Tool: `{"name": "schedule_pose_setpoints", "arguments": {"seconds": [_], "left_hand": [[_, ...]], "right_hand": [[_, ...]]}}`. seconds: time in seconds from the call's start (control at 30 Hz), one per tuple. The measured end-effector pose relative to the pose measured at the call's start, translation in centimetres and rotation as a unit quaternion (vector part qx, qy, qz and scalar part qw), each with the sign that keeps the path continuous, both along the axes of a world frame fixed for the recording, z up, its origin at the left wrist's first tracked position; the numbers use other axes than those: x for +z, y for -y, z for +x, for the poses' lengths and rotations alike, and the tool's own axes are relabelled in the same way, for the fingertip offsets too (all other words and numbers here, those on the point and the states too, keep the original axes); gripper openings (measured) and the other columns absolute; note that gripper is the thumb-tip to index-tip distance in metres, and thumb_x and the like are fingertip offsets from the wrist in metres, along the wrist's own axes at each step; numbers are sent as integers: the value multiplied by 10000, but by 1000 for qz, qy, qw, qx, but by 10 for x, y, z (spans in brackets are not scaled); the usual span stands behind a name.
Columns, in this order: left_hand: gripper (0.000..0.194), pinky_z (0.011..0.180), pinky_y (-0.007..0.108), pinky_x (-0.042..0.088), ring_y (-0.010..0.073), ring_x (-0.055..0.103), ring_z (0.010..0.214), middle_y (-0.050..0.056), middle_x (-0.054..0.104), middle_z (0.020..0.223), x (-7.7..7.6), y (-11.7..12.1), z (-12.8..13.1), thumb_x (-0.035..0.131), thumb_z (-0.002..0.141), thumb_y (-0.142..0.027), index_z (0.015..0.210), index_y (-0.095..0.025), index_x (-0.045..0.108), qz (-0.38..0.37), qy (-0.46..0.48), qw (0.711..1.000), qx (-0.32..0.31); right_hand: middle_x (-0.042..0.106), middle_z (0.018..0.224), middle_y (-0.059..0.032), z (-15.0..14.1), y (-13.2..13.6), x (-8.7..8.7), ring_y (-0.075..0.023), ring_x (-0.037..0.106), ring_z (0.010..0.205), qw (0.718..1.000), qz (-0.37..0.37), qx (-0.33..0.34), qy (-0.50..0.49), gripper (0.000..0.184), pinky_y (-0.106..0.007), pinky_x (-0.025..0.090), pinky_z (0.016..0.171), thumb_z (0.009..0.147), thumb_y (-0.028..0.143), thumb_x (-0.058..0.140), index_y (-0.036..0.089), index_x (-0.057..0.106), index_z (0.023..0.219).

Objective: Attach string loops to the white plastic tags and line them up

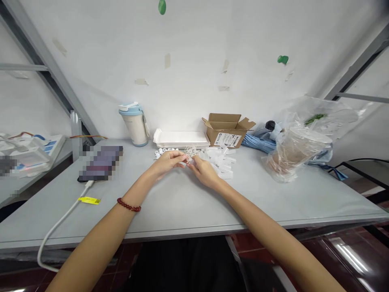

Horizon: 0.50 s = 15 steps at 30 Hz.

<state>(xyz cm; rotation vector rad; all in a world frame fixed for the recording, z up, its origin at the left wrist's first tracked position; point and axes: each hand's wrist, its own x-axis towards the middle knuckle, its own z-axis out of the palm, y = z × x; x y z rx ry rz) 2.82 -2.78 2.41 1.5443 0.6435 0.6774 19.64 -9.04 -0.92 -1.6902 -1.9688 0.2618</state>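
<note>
My left hand (pixel 167 163) and my right hand (pixel 204 170) meet above the middle of the table, fingertips pinched close together. Something small and whitish sits between them, too small and covered to name. Just behind the hands lies a tangle of thin white loops (pixel 191 151). Clear plastic tube-like pieces (pixel 223 164) are heaped beside my right hand. Behind my left hand is a cluster of small white round pieces (pixel 161 152) with dark spots.
A white tray (pixel 182 138) and an open cardboard box (pixel 227 132) stand by the wall. To the left are a cream tumbler (pixel 135 125) and a phone (pixel 101 164) on a white cable (pixel 60 225). A plastic-bagged cup (pixel 299 152) and a blue folded umbrella (pixel 258 142) are at right.
</note>
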Motion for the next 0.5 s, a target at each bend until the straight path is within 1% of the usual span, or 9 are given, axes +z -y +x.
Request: {"name": "schedule_pose_setpoints", "arguments": {"seconds": [0.1,0.2,0.27,0.37,0.5], "left_hand": [[256,849,378,487,209,624,897,92,689,945,-1,-1,0,699,698,-349,829,-129,706,-6,4,1000,15],[269,848,385,488,200,631,848,80,701,892,-5,-2,0,708,675,-320,870,-135,718,4,1,999,32],[274,830,381,495,188,628,806,66,698,853,-6,-3,0,718,667,-325,870,-142,713,24,-5,999,40],[263,811,363,502,181,620,806,51,685,843,-7,-3,1,732,659,-345,831,-149,691,50,-4,998,39],[254,815,346,500,166,613,793,33,666,811,-5,0,3,740,663,-358,791,-152,663,41,-5,999,34]], "right_hand": [[644,847,-61,0,0,0,-184,575,728,1000,8,5,-8,251,-253,352,628,958,332,398,159,472,1124],[648,858,-65,0,1,0,-186,582,745,999,16,17,-24,263,-257,366,640,958,326,398,155,473,1143],[648,860,-61,-1,2,0,-183,584,752,999,19,23,-36,257,-257,377,649,955,327,404,163,481,1138],[647,857,-51,-2,3,1,-179,585,763,998,28,31,-46,242,-260,391,670,953,328,407,180,493,1124],[650,891,-56,-1,4,1,-184,589,786,997,32,39,-51,239,-268,401,690,955,325,395,181,491,1119]]}}
